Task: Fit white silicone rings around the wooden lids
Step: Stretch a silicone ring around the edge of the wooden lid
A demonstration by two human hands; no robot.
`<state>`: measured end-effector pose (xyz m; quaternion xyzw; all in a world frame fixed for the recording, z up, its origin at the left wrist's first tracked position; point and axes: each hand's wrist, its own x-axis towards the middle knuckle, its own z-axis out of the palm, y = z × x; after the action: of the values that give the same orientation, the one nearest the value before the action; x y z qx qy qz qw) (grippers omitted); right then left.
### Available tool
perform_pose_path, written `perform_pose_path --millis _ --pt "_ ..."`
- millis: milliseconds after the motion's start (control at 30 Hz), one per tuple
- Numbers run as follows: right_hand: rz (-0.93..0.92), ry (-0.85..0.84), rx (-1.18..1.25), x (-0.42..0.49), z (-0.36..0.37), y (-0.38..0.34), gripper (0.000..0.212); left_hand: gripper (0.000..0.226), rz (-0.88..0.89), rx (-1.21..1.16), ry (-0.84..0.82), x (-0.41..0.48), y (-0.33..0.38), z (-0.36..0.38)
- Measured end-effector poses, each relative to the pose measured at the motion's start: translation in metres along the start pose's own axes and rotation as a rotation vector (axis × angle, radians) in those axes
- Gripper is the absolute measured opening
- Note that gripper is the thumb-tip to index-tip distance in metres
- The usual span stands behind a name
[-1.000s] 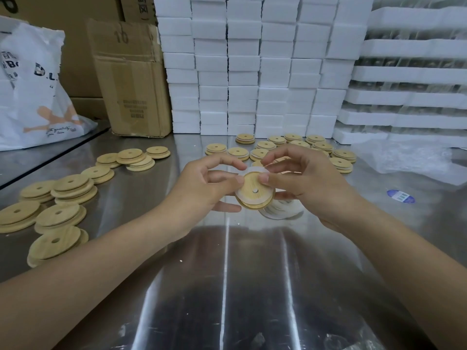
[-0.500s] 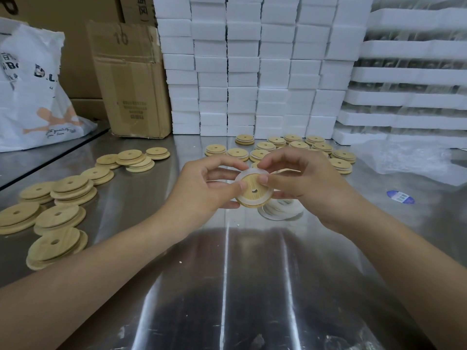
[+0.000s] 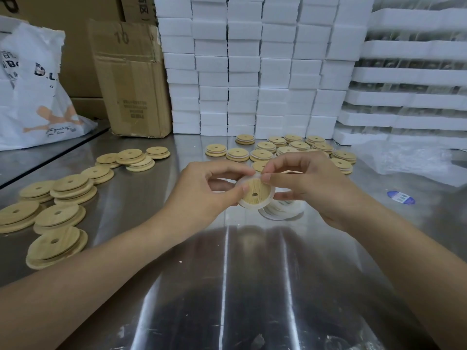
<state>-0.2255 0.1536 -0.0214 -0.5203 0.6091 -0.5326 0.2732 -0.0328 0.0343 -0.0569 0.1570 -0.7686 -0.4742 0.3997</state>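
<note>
A: You hold one wooden lid up above the steel table. Its grained face and small centre hole are turned toward you.

B: Your left hand grips that lid at its left edge. Your thumb lies on the face and your other fingers curl behind it.

A: Your right hand pinches the white silicone ring at the lid's upper right edge, thumb and forefinger closed on it. The ring runs round the rim wherever your fingers leave it in sight. Under your fingers, it cannot be told whether the ring is seated.

B: Just below your hands, a loose pile of silicone rings lies on the table.

A: To your left, bare wooden lids lie in low, overlapping stacks. They run from beside your left forearm back toward the cardboard box.

B: Behind your hands, a second cluster of lids sits in short stacks, and a few show a pale band at the edge.

A: Past those, a wall of white foam blocks rises at the back of the table, with foam trays stacked to its right.

B: A white printed bag slumps at your far left. A crumpled clear plastic sheet lies at your right, and a blue oval label sits on the table near your right wrist.
</note>
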Motion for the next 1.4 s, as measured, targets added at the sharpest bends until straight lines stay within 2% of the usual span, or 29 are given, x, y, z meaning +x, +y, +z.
perform_pose_path --millis 200,533,767,1100,1400 --pt "0.015 -0.048 -0.103 -0.001 -0.006 -0.005 0.004 0.029 -0.01 -0.017 0.002 -0.001 0.001 0.001" --pt "0.017 -0.027 -0.161 -0.003 -0.009 -0.004 0.015 0.021 -0.135 -0.205 0.106 0.003 0.004 -0.002" --pt "0.065 -0.026 -0.177 0.0 -0.013 0.005 0.009 0.022 -0.211 -0.358 0.181 0.012 0.005 -0.023" --pt "0.021 0.02 -0.032 0.0 0.001 0.004 0.015 0.023 -0.129 -0.201 0.099 0.008 0.005 -0.009" --pt "0.056 -0.055 -0.027 0.002 -0.007 -0.002 0.009 0.021 -0.205 -0.333 0.087 0.01 0.008 -0.016"
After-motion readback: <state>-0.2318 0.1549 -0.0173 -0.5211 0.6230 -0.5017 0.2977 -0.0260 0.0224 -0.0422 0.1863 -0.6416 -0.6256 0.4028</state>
